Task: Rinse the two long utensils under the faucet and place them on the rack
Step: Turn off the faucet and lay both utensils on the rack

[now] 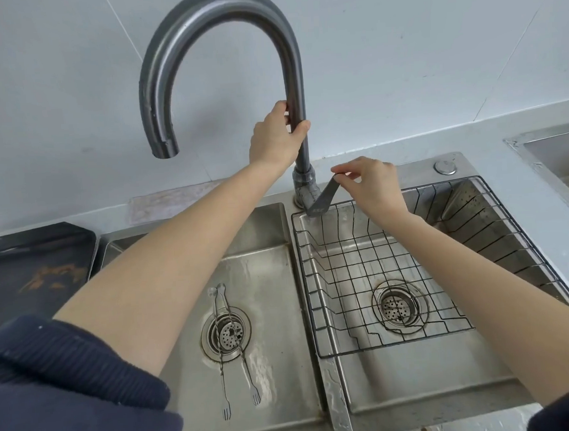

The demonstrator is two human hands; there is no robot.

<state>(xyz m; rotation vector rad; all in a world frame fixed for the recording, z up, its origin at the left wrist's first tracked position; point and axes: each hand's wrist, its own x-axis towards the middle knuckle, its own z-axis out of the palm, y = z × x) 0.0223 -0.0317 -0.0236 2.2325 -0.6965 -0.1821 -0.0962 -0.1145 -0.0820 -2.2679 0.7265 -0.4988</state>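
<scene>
Head view: the left hand [276, 134] grips the faucet [293, 81] neck and the right hand [369, 180] pinches its lever [322, 198], both forks [232, 345] lying across the left basin's drain, unrinsed; next, likely start water, lift them.

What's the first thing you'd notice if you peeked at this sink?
The big curved faucet arching over the left basin, with the left hand gripping its upright pipe. Beside it, the right hand pinches the faucet lever. Below, two long thin forks lie across the left drain, and a wire rack sits in the right basin.
</scene>
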